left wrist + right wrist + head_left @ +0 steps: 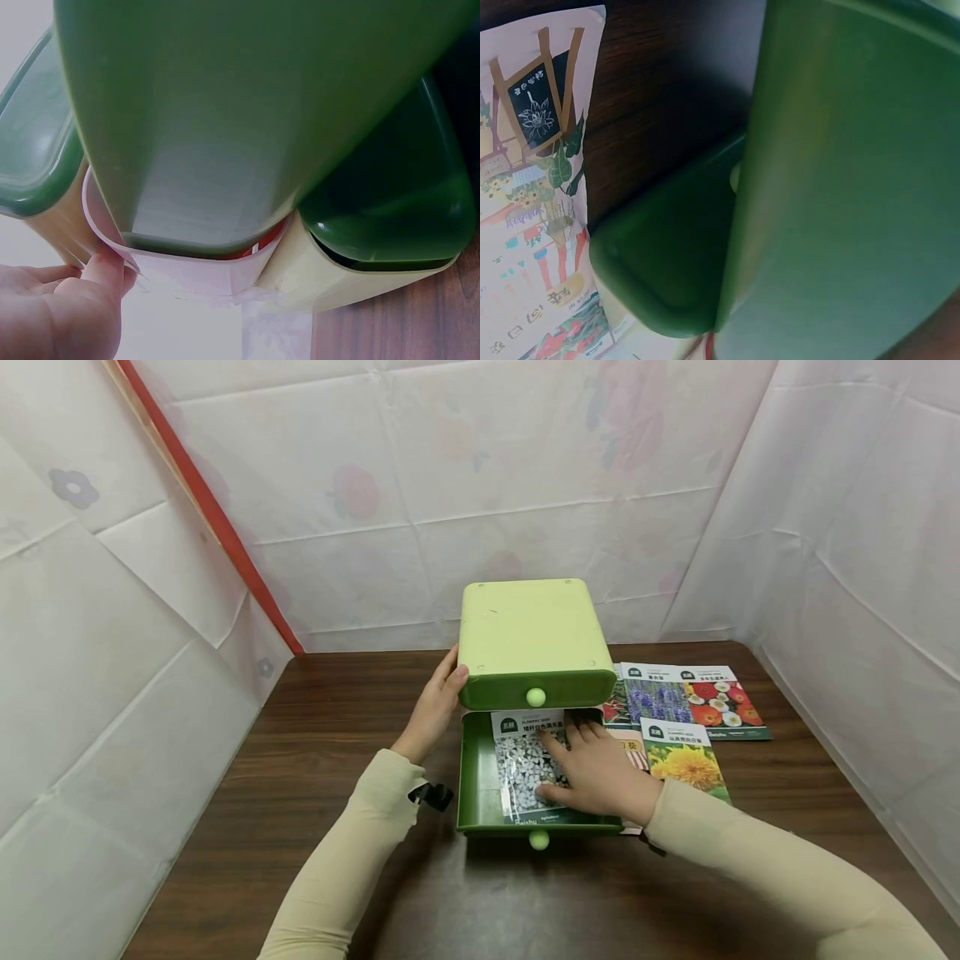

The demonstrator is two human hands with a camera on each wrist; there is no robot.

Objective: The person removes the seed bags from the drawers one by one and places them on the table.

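A small desktop drawer unit (532, 622) has a pale yellow-green top and green drawers with round knobs. Its middle drawer (478, 777) is pulled out towards me. Inside lies a seed packet (517, 768) printed with white flowers. My right hand (600, 772) rests on that packet, fingers spread and pointing to the back; some fingertips are hidden beneath the upper tier. My left hand (435, 710) touches the unit's left side, its fingers along the wall. In the left wrist view, those fingers (105, 274) meet the pink tier (187, 274) around the pulled-out drawer.
Several more seed packets (686, 752) lie on the brown wooden table (300, 777) to the right of the unit, partly overlapping. The lower drawer (390, 202) is closed in its yellow tier. Pale patterned cloth (450, 485) hangs behind and on both sides.
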